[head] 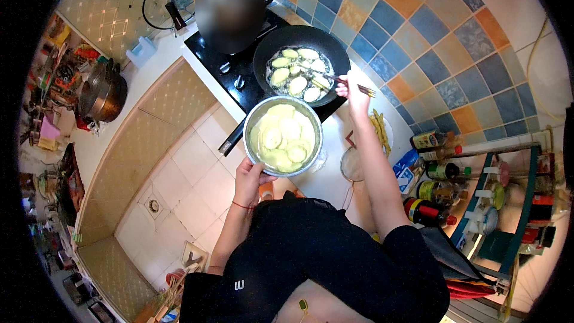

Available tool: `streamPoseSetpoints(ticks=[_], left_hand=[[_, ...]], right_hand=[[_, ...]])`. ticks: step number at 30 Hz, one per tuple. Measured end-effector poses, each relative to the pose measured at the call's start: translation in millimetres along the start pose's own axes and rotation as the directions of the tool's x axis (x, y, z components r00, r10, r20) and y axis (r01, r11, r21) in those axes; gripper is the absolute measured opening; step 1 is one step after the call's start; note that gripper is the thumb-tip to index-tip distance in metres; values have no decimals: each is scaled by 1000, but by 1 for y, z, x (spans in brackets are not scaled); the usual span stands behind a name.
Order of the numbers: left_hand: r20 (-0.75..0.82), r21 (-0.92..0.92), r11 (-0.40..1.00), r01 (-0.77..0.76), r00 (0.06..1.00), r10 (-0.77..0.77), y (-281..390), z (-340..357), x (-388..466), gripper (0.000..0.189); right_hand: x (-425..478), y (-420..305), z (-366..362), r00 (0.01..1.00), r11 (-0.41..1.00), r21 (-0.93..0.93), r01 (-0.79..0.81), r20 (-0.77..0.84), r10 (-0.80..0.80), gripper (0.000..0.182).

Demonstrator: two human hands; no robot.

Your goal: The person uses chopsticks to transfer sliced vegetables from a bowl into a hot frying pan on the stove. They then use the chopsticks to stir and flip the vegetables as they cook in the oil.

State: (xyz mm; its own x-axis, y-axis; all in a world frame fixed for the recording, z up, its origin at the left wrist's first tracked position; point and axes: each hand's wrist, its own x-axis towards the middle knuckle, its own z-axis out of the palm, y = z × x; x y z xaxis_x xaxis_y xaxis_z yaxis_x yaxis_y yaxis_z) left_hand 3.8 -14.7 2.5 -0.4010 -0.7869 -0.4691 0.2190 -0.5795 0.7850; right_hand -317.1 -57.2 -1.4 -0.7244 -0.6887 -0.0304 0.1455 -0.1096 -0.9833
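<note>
My left hand (pixel 251 180) grips the near rim of a metal bowl (pixel 319 137), fingers underneath. In the bowl, pale round vegetable slices (pixel 282 137) sit in a yellowish coating. My right hand (pixel 352 92) holds dark chopsticks (pixel 367 92) whose far ends reach into a black frying pan (pixel 300 36). There, several oval pale green slices (pixel 297 85) lie in bubbling oil. The bowl is held just in front of the pan and hides part of its near side. The pan's handle (pixel 233 137) sticks out left of the bowl.
The pan rests on a black gas hob (pixel 215 56); a blurred patch covers its left part. A glass lid (pixel 157 2) stands behind. Right of me are a wire skimmer (pixel 353 163), a plate of browned fried pieces (pixel 380 128) and several bottles (pixel 441 170). A lidded pot (pixel 103 89) stands left.
</note>
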Motion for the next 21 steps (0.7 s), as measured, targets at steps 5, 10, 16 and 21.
streamPoseSetpoints(ticks=[5, 10, 16, 21], left_hand=[[1, 30, 1000, 9, 1000, -9, 8, 5, 3, 21], [34, 46, 999, -10, 999, 8, 14, 18, 4, 20], [99, 25, 1000, 14, 995, -16, 8, 30, 4, 21], [124, 23, 999, 40, 991, -43, 6, 33, -1, 21]], right_hand=[[-89, -92, -33, 935, 968, -169, 184, 333, -120, 32], [-144, -132, -52, 857, 850, -361, 383, 482, -181, 18], [-166, -113, -38, 895, 897, -340, 283, 429, -120, 19], [-166, -97, -28, 809, 861, -323, 393, 567, -156, 16]])
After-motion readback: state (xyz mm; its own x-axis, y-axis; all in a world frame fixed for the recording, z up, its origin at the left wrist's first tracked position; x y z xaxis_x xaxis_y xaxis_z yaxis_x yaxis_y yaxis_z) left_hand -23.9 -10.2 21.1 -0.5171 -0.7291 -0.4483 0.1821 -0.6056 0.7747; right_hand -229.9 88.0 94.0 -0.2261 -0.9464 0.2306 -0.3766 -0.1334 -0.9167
